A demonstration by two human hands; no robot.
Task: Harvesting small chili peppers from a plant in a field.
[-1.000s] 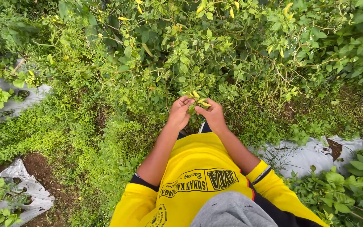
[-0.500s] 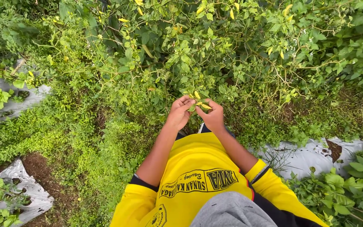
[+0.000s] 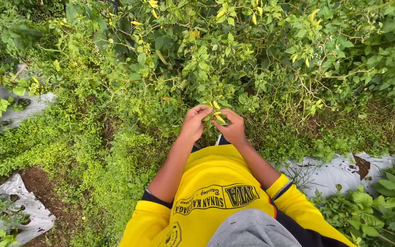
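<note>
Packages: none in view.
Signs: none in view.
Screens: none in view.
Labels: one black printed emblem (image 3: pixel 216 198) across the yellow shirt (image 3: pixel 206 176), bottom centre; a second round black print (image 3: pixel 172 237) just below it, partly cut off.

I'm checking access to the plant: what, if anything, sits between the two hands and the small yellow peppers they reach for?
Nothing visible separates them. The left hand and right hand are already at the yellow peppers, fingers closing around them. Green leaves crowd close around and above the cluster, but none lies across the hands.
</note>
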